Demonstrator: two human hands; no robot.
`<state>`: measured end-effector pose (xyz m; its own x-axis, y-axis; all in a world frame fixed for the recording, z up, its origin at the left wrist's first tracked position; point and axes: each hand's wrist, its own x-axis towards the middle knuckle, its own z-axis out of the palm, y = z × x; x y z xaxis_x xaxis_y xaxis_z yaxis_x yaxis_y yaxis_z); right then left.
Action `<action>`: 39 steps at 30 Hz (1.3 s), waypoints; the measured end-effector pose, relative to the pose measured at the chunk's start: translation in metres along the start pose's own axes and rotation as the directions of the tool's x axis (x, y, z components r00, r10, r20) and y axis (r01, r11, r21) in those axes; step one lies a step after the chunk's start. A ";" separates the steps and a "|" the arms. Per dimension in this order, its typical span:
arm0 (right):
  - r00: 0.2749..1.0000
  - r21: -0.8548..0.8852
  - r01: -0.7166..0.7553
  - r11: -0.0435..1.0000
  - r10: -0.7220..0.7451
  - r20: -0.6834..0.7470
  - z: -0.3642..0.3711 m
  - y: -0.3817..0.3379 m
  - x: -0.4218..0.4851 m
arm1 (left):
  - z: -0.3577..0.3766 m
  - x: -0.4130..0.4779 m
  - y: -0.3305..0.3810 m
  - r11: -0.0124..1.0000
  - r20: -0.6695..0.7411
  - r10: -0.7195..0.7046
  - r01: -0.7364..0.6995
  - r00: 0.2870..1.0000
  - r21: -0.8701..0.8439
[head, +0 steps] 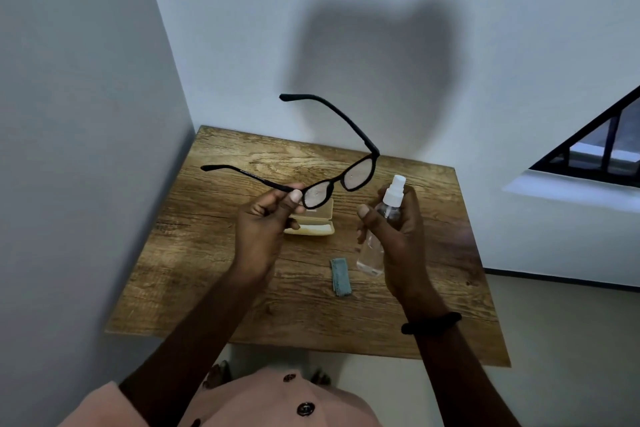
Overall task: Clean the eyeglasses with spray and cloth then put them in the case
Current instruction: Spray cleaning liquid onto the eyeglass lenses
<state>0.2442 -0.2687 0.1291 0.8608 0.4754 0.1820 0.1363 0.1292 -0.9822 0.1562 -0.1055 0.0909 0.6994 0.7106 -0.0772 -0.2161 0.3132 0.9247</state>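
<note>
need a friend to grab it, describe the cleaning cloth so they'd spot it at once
Look at the wooden table. Nearer the person than the open beige case, just left of the right hand, lies the cloth. It is the only blue-grey folded strip there.

The open case [318, 230] blocks the desk [194, 253] under the left fingers [261, 208]; the cloth [341, 277] lies to their right, with bare wood beyond.

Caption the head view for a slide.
The left hand holds black eyeglasses by one temple, right hand grips a spray bottle beside them, above a table bearing an open case and cloth.
</note>
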 end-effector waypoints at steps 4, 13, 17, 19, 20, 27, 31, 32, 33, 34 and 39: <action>0.999 0.029 -0.040 0.999 0.039 0.021 -0.004 0.003 -0.005 | -0.005 0.005 0.001 0.986 -0.068 0.130 -0.122 0.989 0.111; 0.980 -0.247 0.143 0.958 -0.103 0.169 0.014 -0.006 -0.031 | -0.014 0.009 0.015 0.793 -0.038 0.503 -0.443 0.864 0.419; 0.952 -0.325 0.274 0.905 -0.207 0.227 0.028 -0.010 -0.036 | -0.017 0.011 0.016 0.706 0.066 0.563 -0.521 0.824 0.479; 0.932 -0.347 0.322 0.881 -0.232 0.278 0.032 -0.011 -0.037 | -0.018 0.011 0.015 0.652 0.115 0.590 -0.555 0.799 0.516; 0.926 -0.361 0.337 0.870 -0.236 0.294 0.033 -0.012 -0.038 | -0.018 0.010 0.015 0.623 0.140 0.601 -0.571 0.787 0.536; 0.933 -0.423 0.325 0.846 -0.215 0.288 0.042 -0.015 -0.041 | -0.015 0.006 0.017 0.546 0.197 0.638 -0.617 0.745 0.567; 0.943 -0.413 0.296 0.861 -0.196 0.268 0.045 -0.015 -0.041 | -0.013 0.004 0.019 0.524 0.218 0.648 -0.634 0.730 0.569; 0.945 -0.408 0.287 0.867 -0.187 0.267 0.046 -0.015 -0.041 | -0.013 0.004 0.019 0.513 0.226 0.649 -0.637 0.727 0.575; 0.947 -0.408 0.280 0.869 -0.180 0.266 0.046 -0.015 -0.041 | -0.013 0.004 0.018 0.503 0.234 0.648 -0.638 0.725 0.582; 0.948 -0.411 0.278 0.868 -0.177 0.266 0.047 -0.014 -0.042 | -0.014 0.003 0.018 0.496 0.242 0.646 -0.639 0.724 0.588; 0.958 -0.428 0.264 0.864 -0.184 0.220 0.048 -0.010 -0.044 | -0.015 0.001 0.017 0.457 0.262 0.648 -0.640 0.715 0.617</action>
<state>0.1812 -0.2489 0.1335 0.6915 0.6233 0.3651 0.5551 -0.1350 -0.8208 0.1433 -0.0906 0.1007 0.5381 0.5463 0.6419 -0.1264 -0.7007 0.7022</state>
